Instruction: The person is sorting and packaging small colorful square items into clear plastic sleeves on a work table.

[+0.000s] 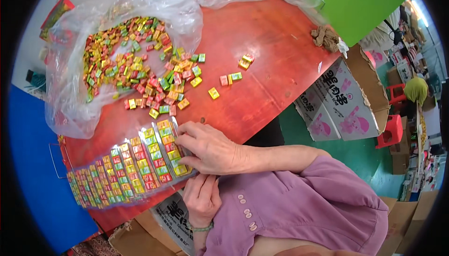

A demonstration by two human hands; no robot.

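Note:
A long row of clear plastic strips [142, 162], filled with small red, yellow and green wrapped candies, lies along the table's near edge. At its right end, my right hand [210, 148] curls its fingers over the last filled strip [169, 148], thumb at the lower corner. Just below, my left hand [202, 199], with a green bracelet at the wrist, is closed by the same corner; its fingertips are tucked under my right hand, and what they hold is hidden. Beyond the strips spreads a loose pile of small wrapped candies [163, 85], partly inside a large clear plastic bag [70, 111].
On the red table [262, 31] a few stray candies [213, 93] lie apart. A crumpled brown cloth [326, 38] sits at the far right edge. An open cardboard box [343, 99] stands beyond the right edge, with red stools [389, 131] behind. Another box [149, 230] is below the near edge.

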